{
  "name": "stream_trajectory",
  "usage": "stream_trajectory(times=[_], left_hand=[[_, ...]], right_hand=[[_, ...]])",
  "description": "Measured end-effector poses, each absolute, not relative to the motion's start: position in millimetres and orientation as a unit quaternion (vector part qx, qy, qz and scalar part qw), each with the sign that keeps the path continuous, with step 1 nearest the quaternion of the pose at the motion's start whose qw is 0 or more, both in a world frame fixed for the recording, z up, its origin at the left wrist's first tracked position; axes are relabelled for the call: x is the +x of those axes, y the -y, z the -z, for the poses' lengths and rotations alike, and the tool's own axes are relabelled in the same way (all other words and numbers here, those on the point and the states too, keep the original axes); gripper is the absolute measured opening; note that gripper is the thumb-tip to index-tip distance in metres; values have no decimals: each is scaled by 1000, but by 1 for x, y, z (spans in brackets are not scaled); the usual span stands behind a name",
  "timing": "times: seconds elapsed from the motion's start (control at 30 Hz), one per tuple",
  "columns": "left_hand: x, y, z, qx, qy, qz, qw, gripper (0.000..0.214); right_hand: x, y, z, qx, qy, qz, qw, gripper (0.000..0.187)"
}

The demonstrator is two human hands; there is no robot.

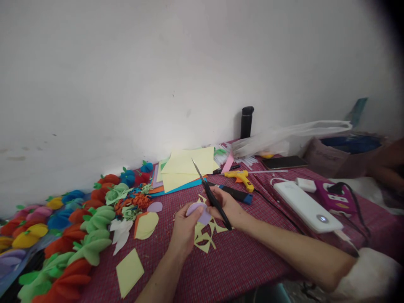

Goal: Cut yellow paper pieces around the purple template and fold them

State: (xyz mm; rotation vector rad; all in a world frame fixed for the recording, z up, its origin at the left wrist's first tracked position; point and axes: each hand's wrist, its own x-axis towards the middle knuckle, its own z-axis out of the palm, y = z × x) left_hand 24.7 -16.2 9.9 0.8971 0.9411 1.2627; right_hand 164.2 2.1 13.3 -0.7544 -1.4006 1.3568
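My left hand pinches a rounded purple paper piece between thumb and fingers. In my right hand is a pair of black-handled scissors, its blades pointing up and away from me. Both hands are close together above the table. Yellow paper offcuts lie beneath them. To the left are another purple piece, a small stack of rounded yellow pieces and a yellow diamond-shaped stack.
Colourful petalled shapes crowd the left side. Yellow sheets lie at the back. A yellow glue gun, a white power bank, a purple power strip, a phone and a black bottle stand or lie rightward.
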Motion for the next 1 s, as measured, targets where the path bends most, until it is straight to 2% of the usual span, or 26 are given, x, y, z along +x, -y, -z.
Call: stream_trajectory(times=[0.2,0.3,0.4,0.5,1.0], left_hand=[[23,16,-14,341,-427,-547,634,17],[18,12,-17,294,-423,-561,648,19],[11,9,-18,263,-418,-585,644,20],[7,8,-20,249,-406,-609,634,18],[5,9,-24,260,-379,-624,632,15]], right_hand=[[169,-1,-19,-302,558,-621,461,45],[182,-1,-25,-283,565,-672,387,36],[192,-1,-28,-264,587,-705,298,39],[195,1,-28,-268,607,-704,253,42],[188,5,-23,-286,653,-665,223,41]])
